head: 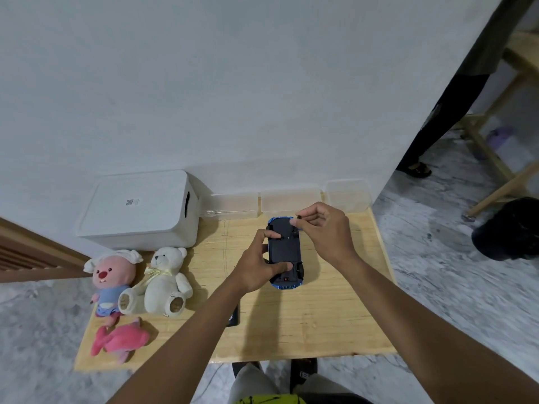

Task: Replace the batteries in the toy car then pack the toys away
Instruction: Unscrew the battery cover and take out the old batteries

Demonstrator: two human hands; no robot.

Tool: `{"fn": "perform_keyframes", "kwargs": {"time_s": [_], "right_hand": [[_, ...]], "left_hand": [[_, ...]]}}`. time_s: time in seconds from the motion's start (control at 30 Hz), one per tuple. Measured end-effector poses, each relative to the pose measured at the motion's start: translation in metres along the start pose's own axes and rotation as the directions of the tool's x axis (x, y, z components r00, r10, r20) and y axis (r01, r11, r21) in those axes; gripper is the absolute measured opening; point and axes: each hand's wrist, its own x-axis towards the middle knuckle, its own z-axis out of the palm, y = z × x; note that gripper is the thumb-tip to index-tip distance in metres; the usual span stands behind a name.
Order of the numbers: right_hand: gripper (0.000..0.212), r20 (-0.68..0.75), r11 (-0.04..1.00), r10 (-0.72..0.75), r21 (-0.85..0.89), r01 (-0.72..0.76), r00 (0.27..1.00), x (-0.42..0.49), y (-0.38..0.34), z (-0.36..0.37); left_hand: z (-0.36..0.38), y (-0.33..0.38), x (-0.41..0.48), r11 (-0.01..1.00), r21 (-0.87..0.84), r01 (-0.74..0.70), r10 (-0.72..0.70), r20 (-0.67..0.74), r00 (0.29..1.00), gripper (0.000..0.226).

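Note:
A blue toy car [285, 252] lies upside down on the wooden table [320, 310], its black underside facing up. My left hand [259, 263] grips the car's left side, thumb across the underside near the rear. My right hand [323, 228] hovers over the car's far end and pinches a small dark object, too small to identify, between thumb and fingertips. Three soft toys lie at the table's left: a pink-faced plush [112, 279], a white teddy bear [164, 282] and a pink plush [119, 339].
A white lidded storage box [140, 211] stands at the back left against the wall. Clear plastic containers [288, 202] line the table's back edge. A black flat item [234, 314] lies under my left forearm. Another person's legs [437, 126] stand at right by a wooden frame.

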Motion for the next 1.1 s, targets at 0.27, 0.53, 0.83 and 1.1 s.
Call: {"fn": "perform_keyframes", "kwargs": {"time_s": [0.27, 0.53, 0.83, 1.1], "right_hand": [[0.017, 0.027, 0.999, -0.038, -0.012, 0.038, 0.999, -0.004, -0.001, -0.004], [0.016, 0.021, 0.998, -0.065, -0.012, 0.065, 0.998, -0.008, 0.001, -0.005], [0.018, 0.033, 0.998, -0.068, 0.007, 0.068, 0.997, -0.011, 0.0, -0.01], [0.02, 0.053, 0.994, -0.109, -0.023, 0.11, 0.993, -0.014, 0.0, -0.01]], "left_hand": [[0.002, 0.003, -0.004, 1.0, 0.004, -0.001, 0.001, -0.005, 1.0, 0.061], [0.005, 0.006, -0.006, 1.0, 0.02, -0.004, 0.004, -0.019, 1.0, 0.061], [0.005, 0.003, -0.007, 0.999, 0.03, -0.015, 0.016, -0.032, 0.999, 0.061], [0.006, 0.004, -0.01, 1.0, 0.009, -0.016, 0.017, -0.042, 0.999, 0.061]]}}
